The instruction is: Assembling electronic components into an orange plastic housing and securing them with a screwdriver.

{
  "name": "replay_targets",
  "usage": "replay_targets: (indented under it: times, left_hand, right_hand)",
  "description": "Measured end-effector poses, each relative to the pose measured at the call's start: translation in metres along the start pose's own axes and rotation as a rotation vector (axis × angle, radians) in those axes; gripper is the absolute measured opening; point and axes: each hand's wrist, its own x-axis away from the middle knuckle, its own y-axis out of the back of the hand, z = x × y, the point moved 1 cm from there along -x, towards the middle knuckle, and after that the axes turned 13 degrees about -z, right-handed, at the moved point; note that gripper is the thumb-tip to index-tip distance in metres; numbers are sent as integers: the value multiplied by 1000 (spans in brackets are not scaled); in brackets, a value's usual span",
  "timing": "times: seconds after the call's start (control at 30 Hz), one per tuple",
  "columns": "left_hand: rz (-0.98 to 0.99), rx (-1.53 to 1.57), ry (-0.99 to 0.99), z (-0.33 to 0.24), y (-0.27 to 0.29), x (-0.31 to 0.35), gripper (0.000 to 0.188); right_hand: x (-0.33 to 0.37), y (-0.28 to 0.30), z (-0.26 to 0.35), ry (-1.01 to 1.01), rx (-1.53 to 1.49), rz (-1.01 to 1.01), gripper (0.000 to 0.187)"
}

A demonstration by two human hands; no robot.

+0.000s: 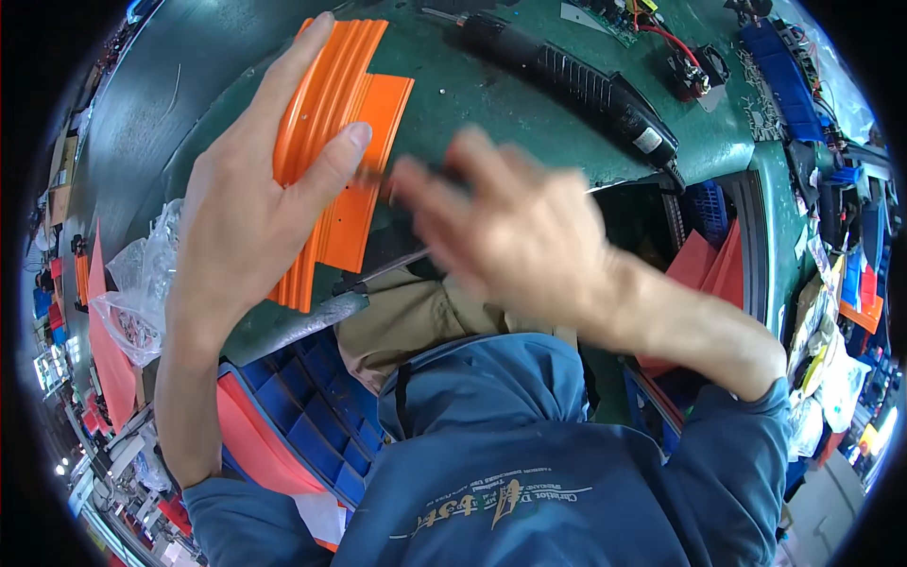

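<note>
An orange ribbed panel with a flat stepped edge and small holes stands tilted over the green bench. My left hand grips it, fingers along its far left side and thumb pressed on its face. Close to the panel's right edge is my right hand, smeared by motion, its fingers curled together. Something thin and dark shows at its fingertips beside the panel, too blurred to name. Beyond the right hand lies a black electric screwdriver, its bit pointing left and its cord at the near end.
Green bench top stretches ahead. Circuit board, wired part and blue bin sit at the far right. An open drawer holds red sheets. Clear plastic bags and a blue divided tray are on the left.
</note>
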Motion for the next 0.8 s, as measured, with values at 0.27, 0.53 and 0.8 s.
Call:
replay_targets:
  times: [0.27, 0.53, 0.8]
  left_hand:
    - [53, -17, 72, 0, 7, 4, 67]
    - [82, 11, 136, -7, 5, -6, 68]
    - [-71, -17, -5, 1, 1, -2, 70]
  right_hand:
    - [-10, -2, -7, 28, 22, 10, 41]
    - [2, 1, 10, 53, -72, 134, 39]
    - [7, 0, 11, 88, -52, 118, 42]
